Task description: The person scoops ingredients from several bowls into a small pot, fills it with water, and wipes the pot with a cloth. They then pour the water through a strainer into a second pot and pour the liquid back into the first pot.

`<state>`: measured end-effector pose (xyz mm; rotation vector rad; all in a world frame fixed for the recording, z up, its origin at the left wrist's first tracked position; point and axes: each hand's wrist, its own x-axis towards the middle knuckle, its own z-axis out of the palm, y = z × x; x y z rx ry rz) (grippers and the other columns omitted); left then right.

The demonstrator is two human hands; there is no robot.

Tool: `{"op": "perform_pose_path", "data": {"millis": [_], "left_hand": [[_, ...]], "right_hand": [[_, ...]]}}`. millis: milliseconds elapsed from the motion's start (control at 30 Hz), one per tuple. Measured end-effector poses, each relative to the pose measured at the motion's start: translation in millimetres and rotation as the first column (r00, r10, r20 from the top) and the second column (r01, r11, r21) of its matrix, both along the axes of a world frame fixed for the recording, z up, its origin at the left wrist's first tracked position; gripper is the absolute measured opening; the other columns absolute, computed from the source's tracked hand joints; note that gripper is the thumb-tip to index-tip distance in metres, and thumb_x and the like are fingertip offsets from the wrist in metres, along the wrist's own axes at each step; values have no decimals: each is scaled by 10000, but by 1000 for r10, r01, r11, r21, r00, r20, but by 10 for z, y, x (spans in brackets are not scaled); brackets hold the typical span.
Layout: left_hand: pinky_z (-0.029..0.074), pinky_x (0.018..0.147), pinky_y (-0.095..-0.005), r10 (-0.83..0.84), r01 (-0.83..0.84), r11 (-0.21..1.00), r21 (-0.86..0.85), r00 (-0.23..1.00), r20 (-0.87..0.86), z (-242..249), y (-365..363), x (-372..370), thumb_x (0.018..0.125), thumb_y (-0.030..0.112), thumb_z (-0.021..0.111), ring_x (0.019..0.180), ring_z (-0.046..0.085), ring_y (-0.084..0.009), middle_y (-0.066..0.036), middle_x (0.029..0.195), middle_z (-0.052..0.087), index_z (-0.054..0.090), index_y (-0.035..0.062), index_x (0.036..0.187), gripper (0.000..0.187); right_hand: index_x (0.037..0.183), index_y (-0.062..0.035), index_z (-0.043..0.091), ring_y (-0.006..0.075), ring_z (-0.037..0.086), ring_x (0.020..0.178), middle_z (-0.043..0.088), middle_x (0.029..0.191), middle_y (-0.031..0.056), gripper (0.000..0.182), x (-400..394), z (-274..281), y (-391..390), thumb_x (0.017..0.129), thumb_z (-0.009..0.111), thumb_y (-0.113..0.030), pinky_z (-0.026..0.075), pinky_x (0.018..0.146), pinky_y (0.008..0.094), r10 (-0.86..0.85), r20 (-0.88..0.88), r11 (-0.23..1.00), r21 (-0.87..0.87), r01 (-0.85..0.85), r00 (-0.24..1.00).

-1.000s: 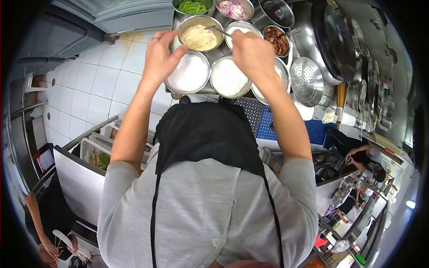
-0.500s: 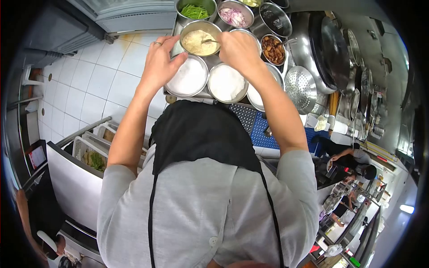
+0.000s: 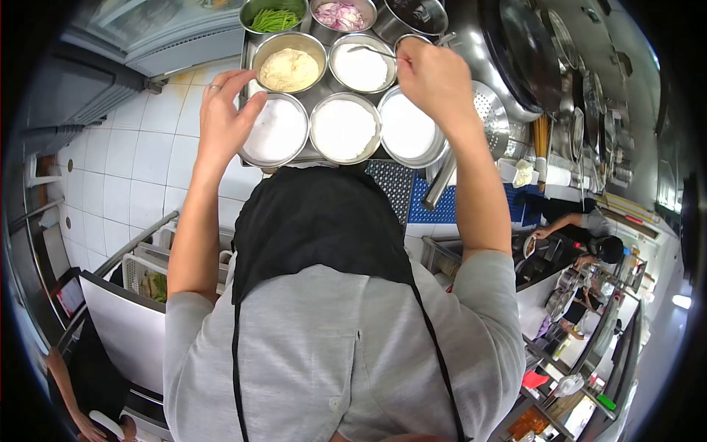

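Note:
My right hand (image 3: 439, 82) is closed on the handle of a metal spoon (image 3: 372, 50), whose bowl end is over a tin of white powder (image 3: 360, 66). My left hand (image 3: 227, 120), thumb and fingers apart, rests by the rims of a tin of pale yellow powder (image 3: 289, 70) and a tin of white contents (image 3: 275, 131). Beside these stand a second white-filled tin (image 3: 345, 129) and a third (image 3: 407, 129). Farther back are a tin of green cut vegetables (image 3: 274, 19) and one of sliced purple onion (image 3: 342, 15).
A perforated ladle (image 3: 490, 114) lies at the right beside a large steel wok (image 3: 515, 51). Blue matting (image 3: 434, 210) is below the tins. An open drawer with baskets (image 3: 143, 276) stands at the lower left. Co-workers are at the right (image 3: 582, 228) and lower left (image 3: 81, 368).
My right hand has moved the spoon rightward from the yellow powder tin to over the white powder tin. The view has shifted, and the tins appear farther left.

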<state>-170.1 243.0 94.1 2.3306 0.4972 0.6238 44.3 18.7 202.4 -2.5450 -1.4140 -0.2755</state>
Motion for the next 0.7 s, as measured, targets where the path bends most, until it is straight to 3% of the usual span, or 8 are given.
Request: {"op": "perform_pose_path", "data": {"millis": [100, 133, 333, 467, 567, 600, 700], "left_hand": [[448, 989, -409, -79, 75, 991, 114, 996, 32, 101, -84, 260, 839, 196, 719, 1175, 558, -342, -152, 1249, 620, 673, 52, 1216, 406], [437, 998, -411, -112, 106, 985, 136, 993, 35, 130, -117, 358, 836, 194, 721, 1182, 547, -350, -153, 1250, 617, 675, 51, 1208, 402], [436, 1024, -448, -278, 263, 912, 315, 961, 1, 140, -288, 881, 782, 265, 776, 1206, 504, -380, -186, 1280, 589, 643, 11, 1232, 533], [434, 1040, -442, -268, 292, 908, 300, 956, -118, 48, -326, 1117, 746, 314, 810, 1230, 493, -365, -181, 1308, 579, 643, -15, 1224, 604], [434, 1040, -444, -289, 320, 916, 243, 945, -155, 40, -321, 1127, 745, 325, 814, 1233, 491, -364, -179, 1311, 580, 647, -12, 1229, 613], [436, 1038, -444, -286, 317, 914, 253, 946, -151, 26, -323, 1115, 744, 328, 816, 1232, 491, -362, -175, 1309, 581, 648, -9, 1233, 617], [440, 1034, -443, -286, 316, 907, 280, 948, -142, 24, -313, 1148, 740, 332, 822, 1230, 491, -356, -163, 1302, 587, 650, 3, 1242, 625]], "right_hand": [[810, -62, 657, 395, 660, 712, 660, 704, 177, 76, 104, -491, 21, 822, 605, -117, 517, 653, 502, -11, -28, 999, 51, 12, 1000], [804, -63, 646, 397, 661, 707, 666, 728, 183, 68, 106, -583, -38, 826, 603, -111, 520, 646, 500, -22, -59, 1000, -19, 21, 998], [846, -70, 642, 406, 662, 702, 678, 747, 179, 76, 57, -453, -265, 840, 610, -139, 526, 633, 494, -139, -32, 989, 52, 140, 990], [814, -18, 629, 375, 683, 662, 673, 729, 213, 91, 58, -655, -196, 819, 612, -106, 545, 593, 490, -164, 9, 986, -4, 164, 986], [804, -16, 626, 382, 676, 661, 667, 724, 205, 76, -63, -572, -194, 813, 605, -88, 546, 605, 487, -159, -28, 979, 126, 161, 987], [796, -27, 637, 388, 670, 672, 665, 732, 196, 63, -109, -554, -148, 801, 609, -83, 543, 629, 488, -123, -48, 974, 183, 130, 991], [824, -65, 652, 381, 661, 726, 673, 778, 164, 71, 16, -706, -116, 831, 626, -131, 518, 646, 480, 58, -100, 990, 131, -45, 993]]}}
